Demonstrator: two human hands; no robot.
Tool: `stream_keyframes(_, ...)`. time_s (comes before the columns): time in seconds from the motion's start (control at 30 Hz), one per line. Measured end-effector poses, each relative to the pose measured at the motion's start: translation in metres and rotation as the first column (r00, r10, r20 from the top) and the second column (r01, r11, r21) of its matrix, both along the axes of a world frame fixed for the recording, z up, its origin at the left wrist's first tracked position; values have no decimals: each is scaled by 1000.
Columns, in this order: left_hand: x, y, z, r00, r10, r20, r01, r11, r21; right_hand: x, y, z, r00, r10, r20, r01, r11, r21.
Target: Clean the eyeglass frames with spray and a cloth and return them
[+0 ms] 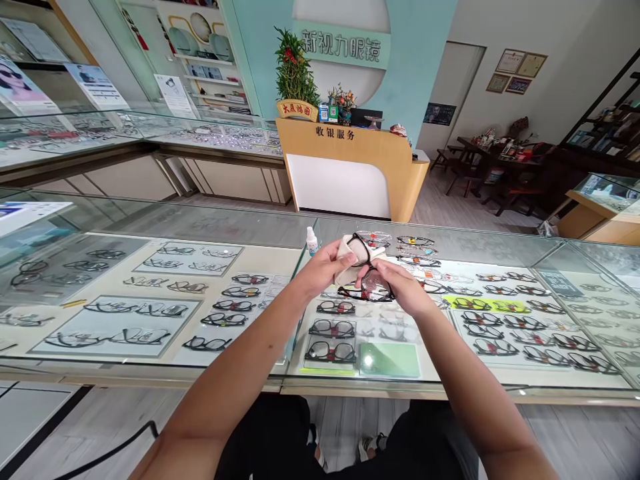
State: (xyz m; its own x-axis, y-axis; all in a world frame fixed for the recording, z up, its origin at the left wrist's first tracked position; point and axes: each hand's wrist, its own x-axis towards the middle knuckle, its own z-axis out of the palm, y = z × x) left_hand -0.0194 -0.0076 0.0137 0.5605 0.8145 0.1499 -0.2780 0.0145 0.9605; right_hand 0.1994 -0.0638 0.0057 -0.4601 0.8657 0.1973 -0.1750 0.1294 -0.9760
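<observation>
Grey wood-look floor (550,427) runs beneath the near edge of a glass-topped display counter (230,382). Above its glass, near the middle, are black-framed glasses (376,285) and a white cloth (346,275). The left hand (327,268) is closed, thumb and fingers pinching the cloth around one lens; the right hand (401,283) is closed too, fingers gripping the frame and a fold of cloth. Just beyond the left hand stands a small white-capped bottle (312,241). Across the floor, a wooden cashier desk (350,141) with a white front panel carries a leafy plant (296,70); a lettered sign (343,47) hangs behind it. To the far right are a dark table (483,148) and framed certificates (515,70) on the wall.

Inside the near counter, a green pad (393,359) lies by the near edge, with rows of spectacles (331,351) beside and beyond it. Its left section holds pale boards (117,319) bearing more pairs. Farther left, a second glass case (65,172) is filled with frames.
</observation>
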Motion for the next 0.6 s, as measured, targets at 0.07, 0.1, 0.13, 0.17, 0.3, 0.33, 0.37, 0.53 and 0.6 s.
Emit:
stream_keyframes(0.07, 5, -3, -2, 999, -4, 37, 3, 999, 36, -3, -1, 2, 999, -4, 34, 3, 999, 34)
stream_keyframes(0.1, 9, -6, -4, 998, 24, 54, -26, 999, 39, -6, -2, 3, 998, -7, 58, 4, 998, 59)
stream_keyframes(0.13, 12, -7, -7, 996, 64, 59, -66, 997, 29, -8, -3, 3, 997, -9, 83, 2, 996, 85)
stream_keyframes(0.17, 15, -9, -10, 992, 112, 55, -113, 994, 10, -11, -4, 4, 994, -8, 109, -3, 994, 107)
stream_keyframes(0.3, 17, -8, -16, 975, 220, 11, -220, 974, -49, -13, -5, 5, 985, -8, 173, -18, 989, 150)
stream_keyframes(0.33, 15, -6, -16, 980, 201, 9, -200, 979, -49, -12, -4, 4, 985, -10, 170, -15, 989, 145)
stream_keyframes(0.37, 12, -3, -15, 986, 166, 7, -165, 985, -48, -9, -3, 4, 987, -12, 161, -10, 991, 133)
stream_keyframes(0.53, -1, 6, -5, 1000, 17, -7, -17, 999, -33, 1, 2, 4, 995, -33, 93, 26, 997, 76)
stream_keyframes(0.6, 1, 4, -4, 1000, -22, 15, 22, 1000, 10, -1, 1, 4, 993, -44, 107, 33, 994, 107)
